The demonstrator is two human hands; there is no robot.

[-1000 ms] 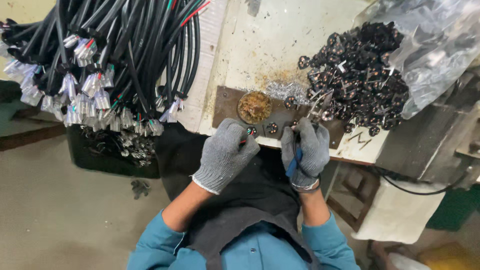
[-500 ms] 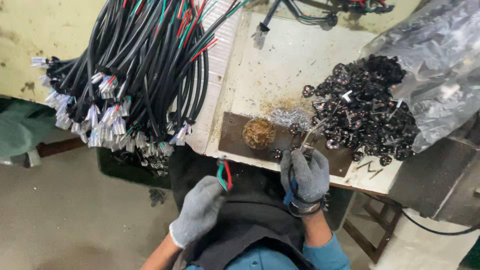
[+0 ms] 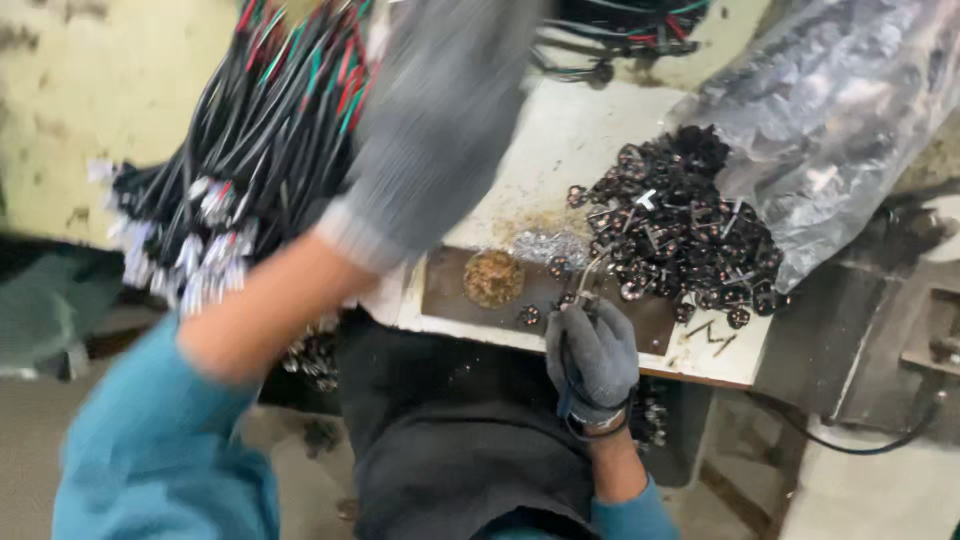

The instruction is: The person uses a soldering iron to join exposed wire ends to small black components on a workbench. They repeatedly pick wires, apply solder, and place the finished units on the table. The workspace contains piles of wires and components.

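Nearest you: your gloved right hand [image 3: 593, 355] grips pliers [image 3: 578, 300] over the brown work plate [image 3: 450, 288]; your blurred left hand [image 3: 435, 120] reaches up at the black cable bundle [image 3: 270, 150], grip indiscernible. Beyond: pile of black metal terminals [image 3: 680, 240], clear plastic bag [image 3: 840, 110], worn white bench [image 3: 560, 150].

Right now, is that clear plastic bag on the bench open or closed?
Open. The clear plastic bag gapes toward the bench, and the dark metal parts lie heaped at its mouth.
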